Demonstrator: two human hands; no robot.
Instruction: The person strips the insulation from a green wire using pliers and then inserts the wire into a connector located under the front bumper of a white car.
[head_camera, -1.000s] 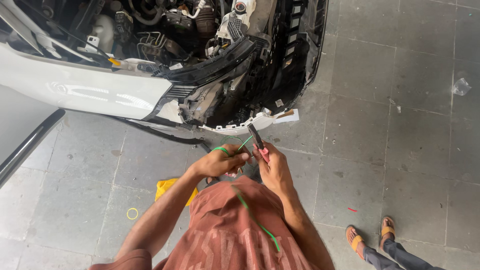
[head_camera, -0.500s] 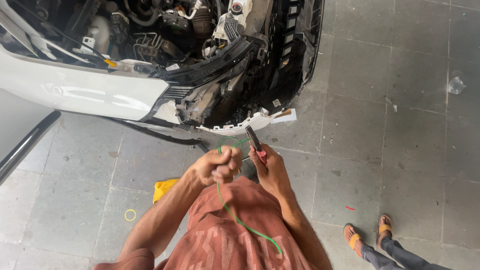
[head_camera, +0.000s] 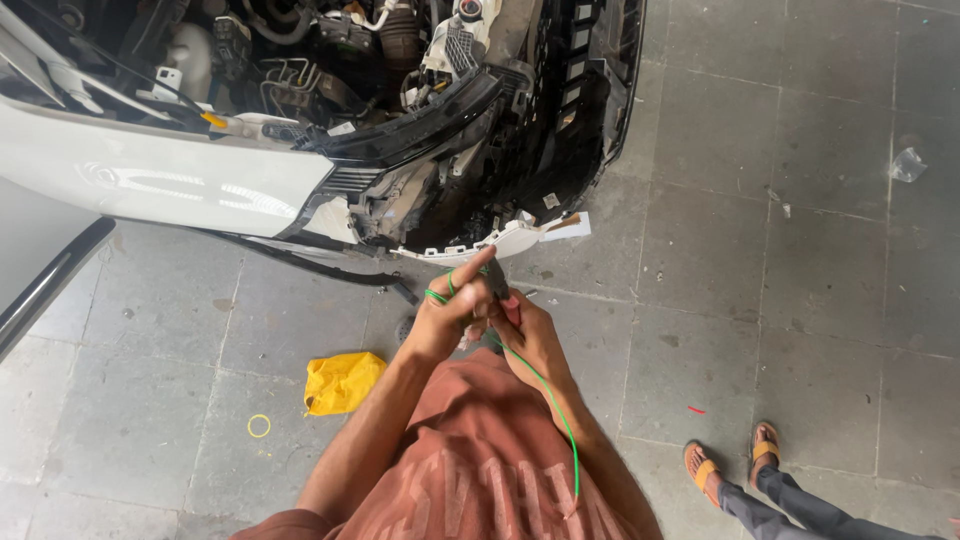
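We're looking down at both hands held together in front of the chest, over the grey paved floor (head_camera: 820, 330). Our left hand (head_camera: 452, 308) has a thin green wire (head_camera: 545, 385) looped round the fingers, w/ the index finger stretched out and pointing up toward the car, the other fingers curled in on the wire. Our right hand (head_camera: 530, 335) sits just beside it, touching, fingers bent and pinched on a small dark tool (head_camera: 497, 283) whose tip pokes up between the 2 hands; can't tell what kind of tool it is. From the hands the wire runs down in a long curve across the rust-coloured shirt (head_camera: 480, 470) to the bottom of the view, so it's partly round the left fingers, partly hanging loose over the chest.

Just ahead of the hands stands a white car (head_camera: 180, 185) w/ its front stripped: engine bay open, black grille (head_camera: 590, 90) exposed, and a broken white bumper piece (head_camera: 520, 238) hanging low, near the left index fingertip but apart from it. On the floor to the left lies a crumpled yellow bag (head_camera: 340, 382), w/ a small yellow ring (head_camera: 259, 426) near it. Bottom right, another person's feet in orange sandals (head_camera: 735, 462) stand well apart from us. A scrap of clear plastic (head_camera: 907, 163) lies far right
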